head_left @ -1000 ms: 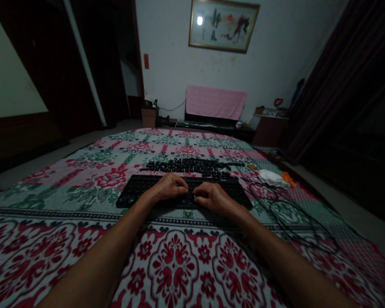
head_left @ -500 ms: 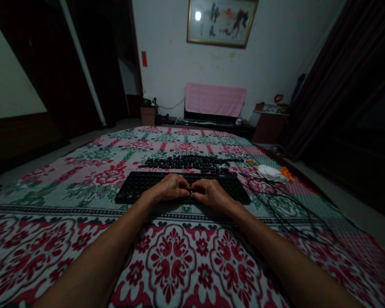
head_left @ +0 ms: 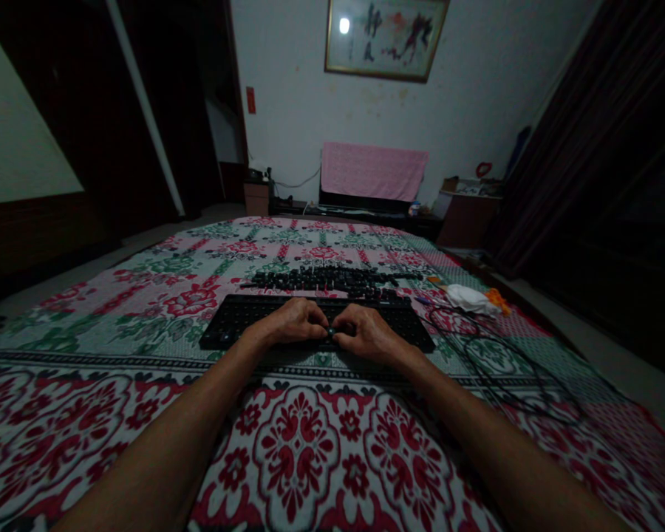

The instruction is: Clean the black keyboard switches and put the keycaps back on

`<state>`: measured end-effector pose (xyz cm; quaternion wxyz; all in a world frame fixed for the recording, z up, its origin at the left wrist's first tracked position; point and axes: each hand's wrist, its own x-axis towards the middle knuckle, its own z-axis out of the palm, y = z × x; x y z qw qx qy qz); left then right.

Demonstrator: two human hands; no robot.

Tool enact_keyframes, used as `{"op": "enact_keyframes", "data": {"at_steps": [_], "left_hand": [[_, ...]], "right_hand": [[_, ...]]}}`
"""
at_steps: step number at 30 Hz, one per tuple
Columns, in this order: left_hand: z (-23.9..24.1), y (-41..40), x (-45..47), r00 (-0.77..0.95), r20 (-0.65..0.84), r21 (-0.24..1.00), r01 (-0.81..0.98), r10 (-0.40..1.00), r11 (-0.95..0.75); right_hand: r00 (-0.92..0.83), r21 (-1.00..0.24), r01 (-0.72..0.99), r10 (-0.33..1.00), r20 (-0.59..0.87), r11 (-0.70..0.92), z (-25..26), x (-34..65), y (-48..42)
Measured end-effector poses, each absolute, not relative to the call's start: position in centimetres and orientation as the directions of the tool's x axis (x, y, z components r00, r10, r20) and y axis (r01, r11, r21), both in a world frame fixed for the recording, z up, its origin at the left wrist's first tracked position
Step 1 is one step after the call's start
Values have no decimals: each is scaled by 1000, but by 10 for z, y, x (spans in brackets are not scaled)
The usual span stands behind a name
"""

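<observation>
Head view, flat black keyboard point(head_left: 238, 319), left hand point(head_left: 292, 322), right hand point(head_left: 367, 334) curled atop (grip unclear)

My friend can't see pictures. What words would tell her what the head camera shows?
A left hand and a right hand meet fingertip to fingertip over the middle of a black keyboard on a flowered bedspread. What look like loose black keycaps lie just beyond it, and a dark cable coils to its right.
</observation>
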<state>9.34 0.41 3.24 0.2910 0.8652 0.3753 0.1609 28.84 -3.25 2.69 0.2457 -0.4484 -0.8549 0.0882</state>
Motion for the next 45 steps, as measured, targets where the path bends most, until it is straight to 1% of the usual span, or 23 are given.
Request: {"op": "enact_keyframes", "data": {"at_steps": [6, 13, 20, 26, 31, 40, 45], "left_hand": [[34, 8, 91, 708, 73, 634, 510, 702, -581], [32, 8, 92, 694, 63, 610, 541, 717, -578], [36, 3, 95, 657, 25, 617, 582, 753, -529], [34, 4, 94, 651, 22, 610, 593, 759, -526], [33, 5, 96, 644, 4, 646, 583, 765, -493], [34, 7, 95, 653, -27, 660, 580, 757, -477], [34, 7, 95, 660, -25, 663, 574, 751, -482]], "right_hand": [[-503, -389, 697, 798, 332, 602, 29, 288, -34], [-511, -417, 678, 796, 326, 606, 25, 290, -31], [-493, -479, 685, 833, 251, 549, 27, 290, -29], [-479, -512, 683, 848, 225, 521, 27, 291, -28], [-472, -538, 683, 861, 192, 494, 27, 290, -28], [-484, -529, 684, 855, 186, 502, 27, 289, -27], [-483, -549, 673, 856, 182, 496, 29, 288, -29]]}}
